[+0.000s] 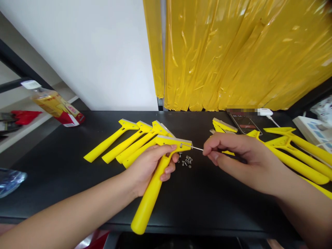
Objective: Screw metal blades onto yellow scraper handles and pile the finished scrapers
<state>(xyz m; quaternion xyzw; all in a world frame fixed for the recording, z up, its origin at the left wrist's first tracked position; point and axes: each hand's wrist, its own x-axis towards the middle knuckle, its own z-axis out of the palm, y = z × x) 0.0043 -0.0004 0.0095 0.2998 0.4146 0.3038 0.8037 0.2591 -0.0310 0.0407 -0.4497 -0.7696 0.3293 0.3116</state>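
My left hand (153, 166) is closed around the neck of a yellow scraper (150, 197), its handle slanting toward the table's front edge. A thin metal rod (197, 148) is pinched between the thumb and fingers of my right hand (233, 159). The rod's tip meets the scraper head near a small screw (181, 145). What lies inside my right palm is hidden. Small screws and nuts (188, 160) are scattered on the black table (197, 200) beyond the held scraper. Several more yellow scrapers (103, 143) lie to its left, overlapping one another.
More yellow scrapers (301, 162) and yellow head pieces (224, 126) lie at the right. Behind them are a phone (245, 122), a white plug (266, 112) and a white box (312, 133). A bottle (57, 105) leans at the left; yellow plastic sheeting (220, 55) hangs behind.
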